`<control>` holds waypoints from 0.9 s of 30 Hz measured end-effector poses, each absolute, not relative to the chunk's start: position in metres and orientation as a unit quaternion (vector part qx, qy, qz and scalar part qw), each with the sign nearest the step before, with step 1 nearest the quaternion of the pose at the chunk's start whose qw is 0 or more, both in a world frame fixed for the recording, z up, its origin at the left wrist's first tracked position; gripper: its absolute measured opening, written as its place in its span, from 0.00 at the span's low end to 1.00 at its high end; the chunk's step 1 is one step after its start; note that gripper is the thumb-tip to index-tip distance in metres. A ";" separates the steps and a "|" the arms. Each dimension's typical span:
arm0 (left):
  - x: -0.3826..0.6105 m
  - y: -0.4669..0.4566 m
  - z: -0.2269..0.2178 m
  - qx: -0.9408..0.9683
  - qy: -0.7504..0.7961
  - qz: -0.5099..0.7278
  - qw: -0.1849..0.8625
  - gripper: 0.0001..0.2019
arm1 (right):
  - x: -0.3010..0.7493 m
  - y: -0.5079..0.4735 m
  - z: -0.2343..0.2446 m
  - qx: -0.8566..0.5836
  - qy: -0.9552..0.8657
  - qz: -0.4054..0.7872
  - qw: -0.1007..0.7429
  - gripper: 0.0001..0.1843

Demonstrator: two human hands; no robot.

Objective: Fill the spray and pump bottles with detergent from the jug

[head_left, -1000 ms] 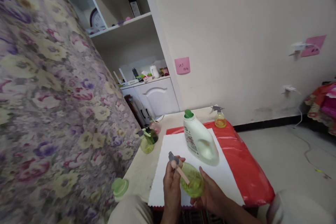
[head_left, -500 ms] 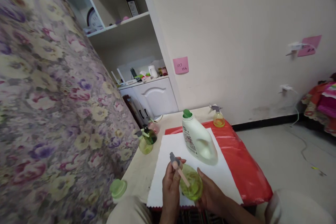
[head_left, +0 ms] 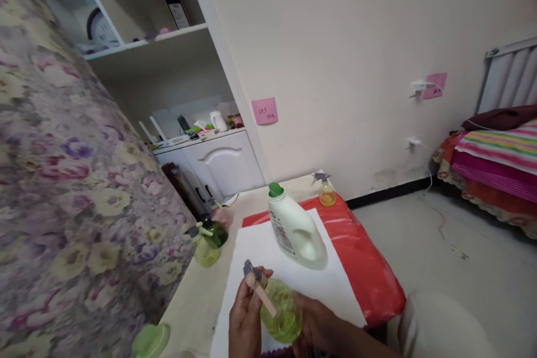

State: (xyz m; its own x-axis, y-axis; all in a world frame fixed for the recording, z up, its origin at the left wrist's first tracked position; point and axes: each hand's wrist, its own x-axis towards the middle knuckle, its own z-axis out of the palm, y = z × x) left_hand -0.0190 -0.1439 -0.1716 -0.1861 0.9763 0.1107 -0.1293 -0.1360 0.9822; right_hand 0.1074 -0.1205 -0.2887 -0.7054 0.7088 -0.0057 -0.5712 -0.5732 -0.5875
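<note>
Low over the near edge of a white sheet point(head_left: 335, 291), my two hands hold a round, see-through yellow-green spray bottle point(head_left: 287, 319), tilted to the left. My left hand point(head_left: 246, 313) is closed around its neck, by the grey spray head with a pale pinkish trigger point(head_left: 264, 297). My right hand point(head_left: 321, 321) wraps the right side of the bottle's body; some of its fingers are hidden behind it. Beyond the hands a large pale green detergent jug point(head_left: 300, 232) stands on the sheet. Its mouth shows a green inner spout point(head_left: 275, 189).
Several spray bottles point(head_left: 207, 251) stand at the table's left edge. Another spray bottle point(head_left: 327, 194) stands at the back right, by the red plastic covering point(head_left: 369, 268). A light green cap point(head_left: 151, 340) lies at the near left. A floral curtain point(head_left: 75, 190) hangs left; the wall point(head_left: 335, 67) rises behind.
The view has swung to the right, so things sit farther left and more of the bed and a radiator shows. Both hands keep their hold on the spray bottle.
</note>
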 end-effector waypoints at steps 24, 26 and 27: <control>-0.017 -0.152 -0.150 0.419 0.453 0.567 0.546 0.22 | 0.111 -0.135 -0.261 -0.049 -0.354 0.851 0.386 0.22; -0.017 -0.155 -0.154 0.418 0.432 0.557 0.573 0.22 | 0.118 -0.141 -0.248 -0.042 -0.393 0.833 0.388 0.24; -0.017 -0.156 -0.156 0.424 0.422 0.547 0.585 0.22 | 0.122 -0.143 -0.242 -0.037 -0.399 0.830 0.389 0.27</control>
State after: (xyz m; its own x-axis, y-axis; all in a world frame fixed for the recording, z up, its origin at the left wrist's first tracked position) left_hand -0.0170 -0.1562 -0.1559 0.0440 0.9986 -0.0296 -0.2823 0.0409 0.9585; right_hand 0.1216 -0.1433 -0.2422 -0.6948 0.6750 0.2483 -0.6157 -0.3799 -0.6903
